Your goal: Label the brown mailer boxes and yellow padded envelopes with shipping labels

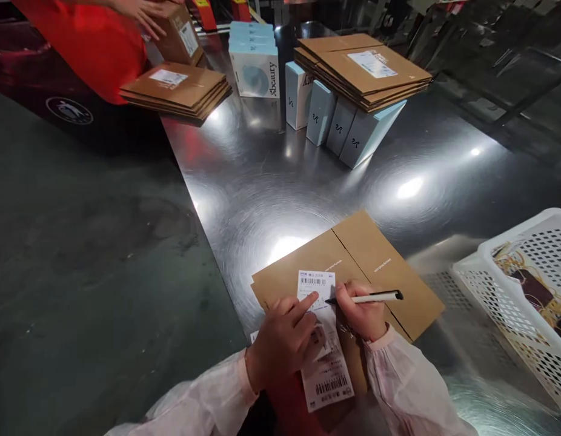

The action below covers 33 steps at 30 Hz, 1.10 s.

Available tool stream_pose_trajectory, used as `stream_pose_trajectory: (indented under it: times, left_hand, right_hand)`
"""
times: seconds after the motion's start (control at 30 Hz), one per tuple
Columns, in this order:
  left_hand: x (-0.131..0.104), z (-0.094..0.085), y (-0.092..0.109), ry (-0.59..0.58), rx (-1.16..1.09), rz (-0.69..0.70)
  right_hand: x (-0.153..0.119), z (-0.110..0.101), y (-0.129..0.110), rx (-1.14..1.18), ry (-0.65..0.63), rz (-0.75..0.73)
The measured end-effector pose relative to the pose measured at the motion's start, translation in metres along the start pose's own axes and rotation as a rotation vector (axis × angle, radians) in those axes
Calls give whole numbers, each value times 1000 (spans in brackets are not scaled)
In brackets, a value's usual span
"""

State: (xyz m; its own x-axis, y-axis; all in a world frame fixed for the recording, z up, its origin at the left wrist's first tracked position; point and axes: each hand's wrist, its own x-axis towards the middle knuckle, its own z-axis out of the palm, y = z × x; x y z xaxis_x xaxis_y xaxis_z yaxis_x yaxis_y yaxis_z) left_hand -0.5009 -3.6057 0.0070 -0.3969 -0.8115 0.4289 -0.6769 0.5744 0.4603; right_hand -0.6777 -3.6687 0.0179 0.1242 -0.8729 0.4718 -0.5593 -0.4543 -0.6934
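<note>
My right hand point(363, 312) is closed round a pen point(378, 297) with a white barrel and black end. Its dark tip meets the printed area of a white shipping label point(317, 281). My left hand point(285, 336) holds the label strip from the left, index finger stretched across it and the other fingers bent. Below my hands, another printed part of the strip point(330, 387) with a barcode hangs toward me. Under the label lies flattened brown cardboard point(371, 248) with small white print, at the near edge of the metal table.
A white perforated basket point(471, 272) with rubber bands stands at the right. Farther back, a stack of flat cartons point(326, 51) rests on light blue boxes point(323, 112). More boxes point(255, 66) and a carton pile point(171, 85) stand left, near another person's hand point(142, 13).
</note>
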Motion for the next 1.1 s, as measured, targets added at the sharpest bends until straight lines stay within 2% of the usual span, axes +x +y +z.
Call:
stream_pose_trajectory:
  times: [0.2,0.4,0.67,0.83,1.0,1.1]
  left_hand:
    - [-1,-1,-1,-18,12,5]
    - [0,-2,0,1,3,4]
    - [-1,-1,0,3,7,-4]
    - [0,-1,0,8,2,1]
    - [2,-3,1,11,7,10]
    - [2,-3,1,21,-1,16]
  right_hand:
    - [-3,-1,4,-11,-25,-17]
    - [-7,-3,6,-41,54,61]
    - [-2,-4,6,-123,31,-91]
    - [-1,-4,5,-81,28,-59]
    - [-1,-2,4,-84,82,4]
    - [0,-3,5,-67,47,26]
